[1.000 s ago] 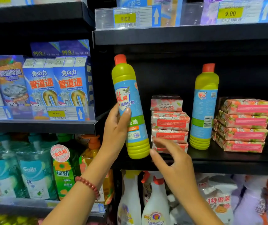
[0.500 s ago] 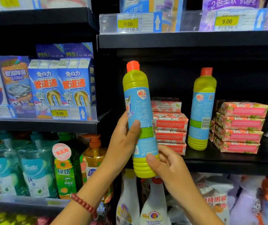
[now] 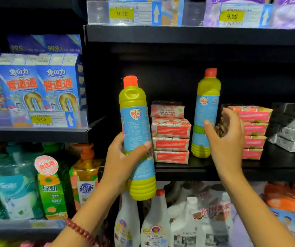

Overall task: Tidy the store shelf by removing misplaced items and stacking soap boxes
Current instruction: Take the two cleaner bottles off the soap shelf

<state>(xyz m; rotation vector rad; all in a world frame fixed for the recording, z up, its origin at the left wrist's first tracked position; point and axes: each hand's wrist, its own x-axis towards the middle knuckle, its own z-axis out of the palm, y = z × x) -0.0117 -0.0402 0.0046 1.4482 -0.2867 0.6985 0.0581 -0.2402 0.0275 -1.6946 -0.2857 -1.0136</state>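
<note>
**Pink-and-white cardboard soap boxes (image 3: 170, 132): tight quarters, knock-over risk**

The boxes stood in two piles on the black metal shelf (image 3: 277, 168). The left pile's top box sat askew, and the right pile (image 3: 253, 125) was staggered. Between them, just beside both, a yellow-green plastic cleaner bottle with a red cap (image 3: 205, 113) stood upright.

Its twin bottle (image 3: 137, 138) was off the shelf, held near-upright before the shelf's left end. The left hand (image 3: 123, 157) had its fingers wrapped round the blue label. The right hand (image 3: 227, 139) held nothing and its fingers were spread. Its thumb was at the shelved bottle's label, contact unclear.

Likely step: taking the shelved bottle.

Risks, as judged:
- A sideways pull could clip the askew top box.
- The spread fingers could nudge the staggered pile further out of line.
- The one-handed hold on the tall twin bottle could slip while attention went right.
</note>
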